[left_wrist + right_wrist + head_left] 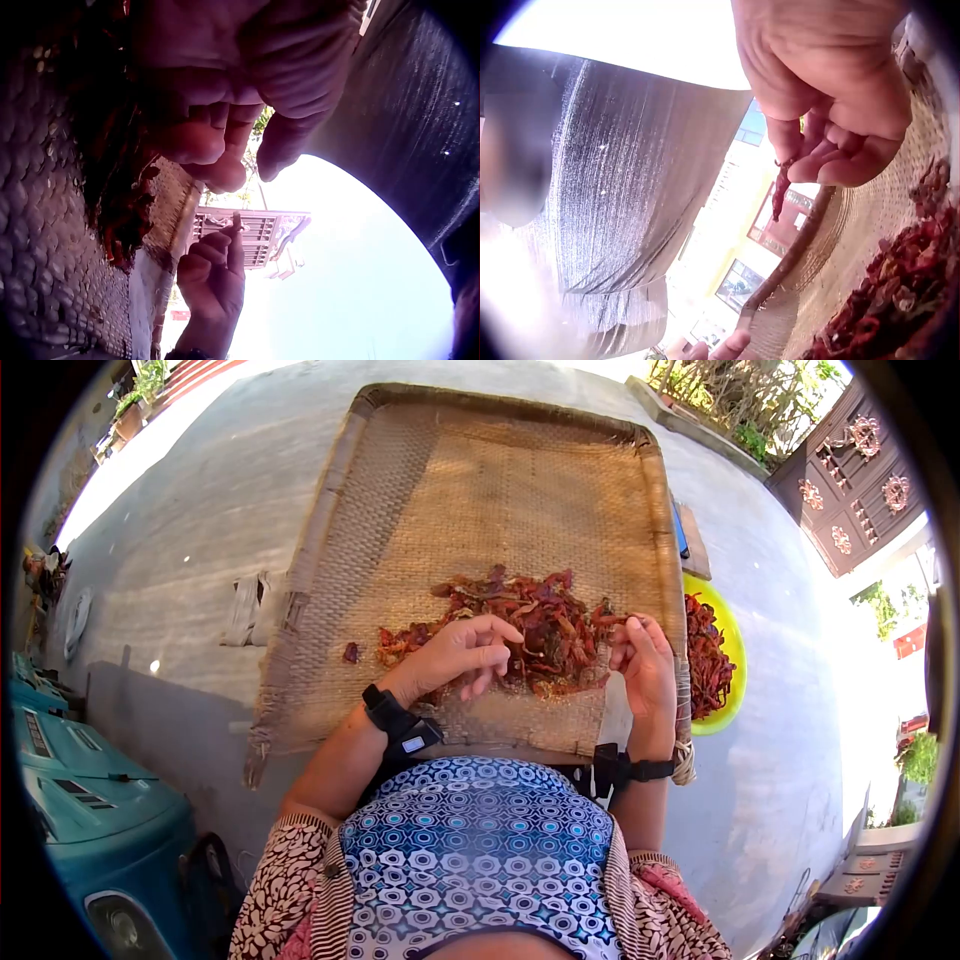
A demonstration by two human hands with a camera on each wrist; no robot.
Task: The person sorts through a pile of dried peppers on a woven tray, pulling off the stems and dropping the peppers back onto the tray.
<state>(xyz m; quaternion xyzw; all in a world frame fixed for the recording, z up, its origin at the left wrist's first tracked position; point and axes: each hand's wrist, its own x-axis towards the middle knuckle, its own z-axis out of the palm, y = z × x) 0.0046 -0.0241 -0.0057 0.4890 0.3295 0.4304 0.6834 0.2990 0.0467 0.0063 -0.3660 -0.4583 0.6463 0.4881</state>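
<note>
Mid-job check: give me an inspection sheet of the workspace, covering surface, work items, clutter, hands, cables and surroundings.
Surface: woven tray lying on grey concrete ground.
Work items: pile of dried red chillies at the tray's near part; yellow bowl with more chillies beside the tray's right edge.
Clutter: one stray chilli piece left of the pile.
Hands: left hand rests on the pile, fingers curled; right hand pinches a single chilli.
Cables: nothing seen.
Surroundings: teal machines at left, ornate wooden door at upper right.

Bare woven tray (pixel 480 490) beyond chilli pile (pixel 530 625); raised rim bounds it.
</note>
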